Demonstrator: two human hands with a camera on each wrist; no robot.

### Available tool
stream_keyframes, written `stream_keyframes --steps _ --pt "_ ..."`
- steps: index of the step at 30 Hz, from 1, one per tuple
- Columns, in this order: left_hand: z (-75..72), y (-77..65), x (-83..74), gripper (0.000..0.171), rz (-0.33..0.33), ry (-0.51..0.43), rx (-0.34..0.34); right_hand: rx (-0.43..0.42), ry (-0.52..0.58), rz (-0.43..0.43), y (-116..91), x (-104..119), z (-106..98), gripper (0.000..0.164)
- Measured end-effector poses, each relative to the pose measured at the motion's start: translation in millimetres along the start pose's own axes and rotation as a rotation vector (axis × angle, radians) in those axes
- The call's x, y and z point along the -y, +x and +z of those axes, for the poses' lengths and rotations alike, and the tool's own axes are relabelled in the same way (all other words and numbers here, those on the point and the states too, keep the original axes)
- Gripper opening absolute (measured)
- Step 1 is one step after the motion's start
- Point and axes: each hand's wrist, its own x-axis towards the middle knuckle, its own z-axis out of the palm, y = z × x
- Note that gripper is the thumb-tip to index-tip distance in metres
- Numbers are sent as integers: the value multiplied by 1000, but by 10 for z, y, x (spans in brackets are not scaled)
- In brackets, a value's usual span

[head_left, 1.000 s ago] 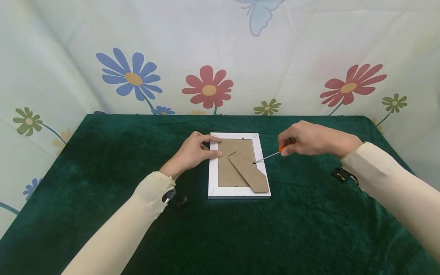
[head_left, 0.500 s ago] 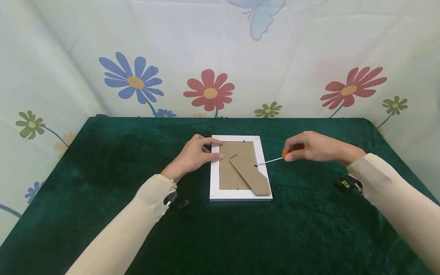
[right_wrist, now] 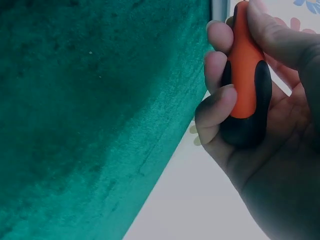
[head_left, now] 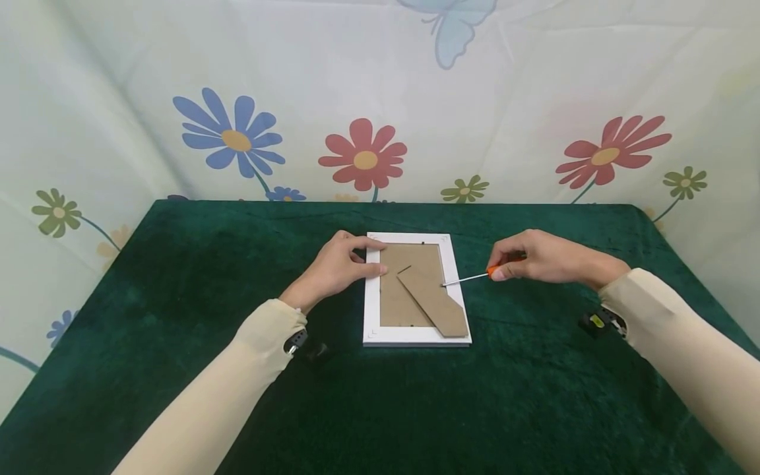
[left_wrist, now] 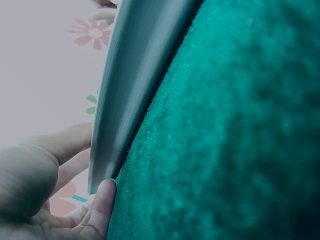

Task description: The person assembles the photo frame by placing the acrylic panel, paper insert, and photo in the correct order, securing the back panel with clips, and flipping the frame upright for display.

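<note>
A white picture frame (head_left: 371, 310) lies face down, its brown backing board (head_left: 392, 303) and slanted easel stand (head_left: 442, 310) showing. My left hand (head_left: 332, 267) holds the frame by its left edge, thumb and forefinger on the white border. In the left wrist view, fingers of the left hand (left_wrist: 55, 185) lie on both sides of the frame's edge (left_wrist: 125, 95). My right hand (head_left: 543, 257) grips a screwdriver with an orange and black handle (right_wrist: 245, 80). The tip of its thin metal shaft (head_left: 466, 278) meets a small black tab at the backing's right edge.
A dark green velvety cloth (head_left: 237, 244) covers the table under the frame. Behind it hangs a pale curtain (head_left: 510, 86) printed with flowers and a butterfly. Other small dark tabs sit along the backing's edges.
Over the past second my right hand has shifted slightly right with the screwdriver, its tip staying at the right-hand tab. My left hand keeps its place on the frame. The head view has tilted a little.
</note>
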Motion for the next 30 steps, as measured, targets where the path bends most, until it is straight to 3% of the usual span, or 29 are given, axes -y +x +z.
stream_keyframes --steps 18,30 --pt "-3 13 -5 53 0 7 2 106 -39 12 81 162 -156 9" --pt "-2 13 10 53 1 7 4 116 -121 27 119 263 -173 4"
